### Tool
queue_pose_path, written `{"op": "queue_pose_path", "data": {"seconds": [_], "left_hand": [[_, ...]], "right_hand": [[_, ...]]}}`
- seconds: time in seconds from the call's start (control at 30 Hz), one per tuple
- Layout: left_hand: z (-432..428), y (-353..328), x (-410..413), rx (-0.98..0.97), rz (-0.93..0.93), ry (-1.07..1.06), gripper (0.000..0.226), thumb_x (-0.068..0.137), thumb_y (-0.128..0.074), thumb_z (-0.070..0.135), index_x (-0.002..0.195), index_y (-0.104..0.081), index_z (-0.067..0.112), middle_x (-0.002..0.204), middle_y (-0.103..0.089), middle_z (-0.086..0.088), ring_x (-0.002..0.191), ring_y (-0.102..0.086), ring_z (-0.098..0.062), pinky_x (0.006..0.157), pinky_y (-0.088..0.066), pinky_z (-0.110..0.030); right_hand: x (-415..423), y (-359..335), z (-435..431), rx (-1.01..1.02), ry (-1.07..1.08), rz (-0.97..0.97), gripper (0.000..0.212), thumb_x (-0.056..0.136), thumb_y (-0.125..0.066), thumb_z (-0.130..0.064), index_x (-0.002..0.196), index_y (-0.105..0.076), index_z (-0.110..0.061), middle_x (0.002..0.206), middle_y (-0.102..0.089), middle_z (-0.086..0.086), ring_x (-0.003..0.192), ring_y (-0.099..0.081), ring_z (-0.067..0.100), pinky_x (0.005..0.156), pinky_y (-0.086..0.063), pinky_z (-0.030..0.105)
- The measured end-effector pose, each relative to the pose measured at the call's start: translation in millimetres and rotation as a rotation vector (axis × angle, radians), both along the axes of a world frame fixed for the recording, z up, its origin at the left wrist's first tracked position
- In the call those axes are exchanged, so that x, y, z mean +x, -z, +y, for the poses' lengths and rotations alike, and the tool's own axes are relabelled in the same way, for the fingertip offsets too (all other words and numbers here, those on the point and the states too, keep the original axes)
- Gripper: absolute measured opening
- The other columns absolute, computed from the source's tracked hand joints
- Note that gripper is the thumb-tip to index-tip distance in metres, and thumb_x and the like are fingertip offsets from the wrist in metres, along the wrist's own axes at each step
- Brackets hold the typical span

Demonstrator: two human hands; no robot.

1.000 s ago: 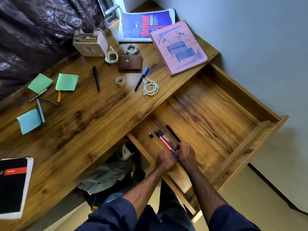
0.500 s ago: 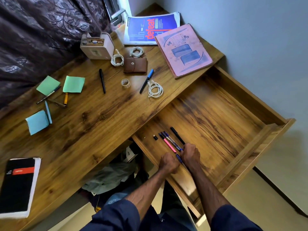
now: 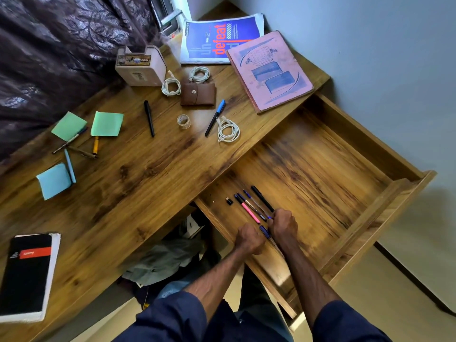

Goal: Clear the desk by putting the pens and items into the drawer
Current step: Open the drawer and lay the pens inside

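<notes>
The wooden drawer point(image 3: 385, 193) is pulled out wide. On its floor near the front left lie a black pen point(image 3: 261, 197), a blue pen point(image 3: 253, 202), a pink pen point(image 3: 249, 211) and a small black cap point(image 3: 229, 201). My right hand point(image 3: 282, 224) is curled over the near ends of these pens. My left hand point(image 3: 249, 239) is a fist beside it, with a short blue pen point(image 3: 264, 230) showing between the two hands. What the left fingers hold is hidden. Out on the desk point(image 3: 138, 183) are a black pen point(image 3: 149, 118), a blue-capped pen point(image 3: 214, 118) and several pens point(image 3: 81, 150) at the left.
Also on the desk are sticky notes point(image 3: 107, 124), a tape roll point(image 3: 183, 120), white cables point(image 3: 228, 130), a brown wallet point(image 3: 197, 94), a beige box point(image 3: 140, 67), a pink book point(image 3: 269, 70), a blue magazine point(image 3: 219, 40) and a black notebook point(image 3: 24, 275). A wall stands to the right.
Both hands stay at the pen row in the drawer. Only the view has shifted slightly.
</notes>
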State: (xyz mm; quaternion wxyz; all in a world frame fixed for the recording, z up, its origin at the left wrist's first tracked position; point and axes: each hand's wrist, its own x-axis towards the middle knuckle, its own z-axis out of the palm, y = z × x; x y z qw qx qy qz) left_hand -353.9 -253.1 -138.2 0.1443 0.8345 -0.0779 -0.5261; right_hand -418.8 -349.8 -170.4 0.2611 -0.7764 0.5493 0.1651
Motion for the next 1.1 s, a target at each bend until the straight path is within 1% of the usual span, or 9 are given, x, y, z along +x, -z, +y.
{"op": "queue_pose_path", "data": {"seconds": [0.1, 0.17, 0.33, 0.47, 0.6, 0.7, 0.87, 1.0, 1.1], "left_hand": [[-0.4, -4.6, 1.3, -0.005, 0.01, 0.003, 0.01, 0.091, -0.07, 0.019, 0.098, -0.068, 0.012, 0.094, -0.072, -0.007, 0.07, -0.074, -0.017, 0.053, -0.06, -0.025], [-0.6, -4.1, 1.7, -0.006, 0.014, 0.003, 0.012, 0.09, -0.071, 0.018, 0.099, -0.068, 0.01, 0.097, -0.071, -0.008, 0.069, -0.074, -0.017, 0.048, -0.057, -0.022], [-2.4, -3.5, 1.5, 0.0, 0.027, 0.004, 0.01, 0.092, -0.071, 0.018, 0.097, -0.067, 0.01, 0.096, -0.072, -0.009, 0.074, -0.074, -0.02, 0.06, -0.063, -0.028], [-3.4, -3.6, 1.8, -0.01, 0.033, -0.015, 0.008, 0.093, -0.07, 0.017, 0.093, -0.066, 0.01, 0.095, -0.073, -0.01, 0.075, -0.075, -0.02, 0.059, -0.062, -0.026], [-3.8, -3.9, 3.0, -0.001, 0.045, -0.03, 0.011, 0.092, -0.071, 0.015, 0.099, -0.068, 0.007, 0.093, -0.074, -0.009, 0.072, -0.075, -0.019, 0.054, -0.059, -0.022], [-4.1, -4.5, 5.0, -0.016, 0.058, -0.042, 0.011, 0.093, -0.07, 0.014, 0.1, -0.068, 0.006, 0.093, -0.074, -0.009, 0.067, -0.073, -0.018, 0.054, -0.06, -0.023], [-2.8, -4.9, 6.7, -0.017, 0.079, -0.063, 0.016, 0.093, -0.07, 0.014, 0.106, -0.068, 0.005, 0.097, -0.074, -0.01, 0.074, -0.075, -0.019, 0.054, -0.059, -0.021], [-2.0, -7.8, 8.5, -0.028, 0.078, -0.058, 0.015, 0.094, -0.069, 0.014, 0.105, -0.068, 0.004, 0.098, -0.074, -0.011, 0.077, -0.076, -0.02, 0.058, -0.061, -0.024], [0.9, -12.7, 12.3, -0.051, 0.064, -0.044, 0.013, 0.093, -0.069, 0.015, 0.102, -0.068, 0.006, 0.094, -0.074, -0.009, 0.073, -0.076, -0.019, 0.063, -0.064, -0.029]], "right_hand": [[-0.3, -1.8, -1.0, -0.006, 0.004, -0.02, 0.008, 0.087, -0.072, -0.021, 0.084, -0.07, -0.014, 0.076, -0.067, 0.004, 0.069, -0.067, 0.022, 0.063, -0.061, 0.038], [0.4, -4.5, -1.8, 0.0, 0.006, -0.037, 0.008, 0.087, -0.072, -0.02, 0.083, -0.07, -0.013, 0.075, -0.067, 0.004, 0.069, -0.068, 0.022, 0.063, -0.061, 0.039], [3.0, -15.1, -5.5, -0.03, 0.012, -0.093, 0.004, 0.088, -0.071, -0.017, 0.087, -0.072, -0.013, 0.084, -0.068, 0.006, 0.076, -0.067, 0.023, 0.065, -0.057, 0.035], [2.5, -13.7, -12.3, -0.118, -0.001, -0.117, 0.005, 0.086, -0.074, -0.016, 0.091, -0.071, -0.015, 0.094, -0.063, 0.005, 0.083, -0.062, 0.021, 0.066, -0.056, 0.034], [-0.1, -9.6, -18.5, -0.08, -0.009, -0.117, 0.006, 0.085, -0.075, -0.015, 0.09, -0.07, -0.015, 0.087, -0.067, 0.002, 0.077, -0.063, 0.017, 0.064, -0.057, 0.032], [0.8, -8.5, -20.3, -0.047, 0.029, -0.124, 0.005, 0.086, -0.074, -0.014, 0.087, -0.069, -0.015, 0.084, -0.068, 0.003, 0.074, -0.064, 0.019, 0.063, -0.053, 0.029], [7.6, -9.7, -24.3, -0.037, 0.039, -0.133, 0.004, 0.086, -0.073, -0.013, 0.085, -0.069, -0.014, 0.082, -0.067, 0.003, 0.073, -0.064, 0.019, 0.063, -0.055, 0.031], [9.3, -9.9, -26.6, -0.03, 0.045, -0.108, 0.008, 0.084, -0.077, -0.016, 0.087, -0.069, -0.016, 0.083, -0.068, 0.001, 0.074, -0.065, 0.017, 0.066, -0.059, 0.035], [11.4, -16.3, -24.0, -0.048, 0.065, -0.145, 0.011, 0.083, -0.078, -0.019, 0.091, -0.07, -0.017, 0.091, -0.068, 0.002, 0.077, -0.062, 0.017, 0.065, -0.054, 0.031]]}}
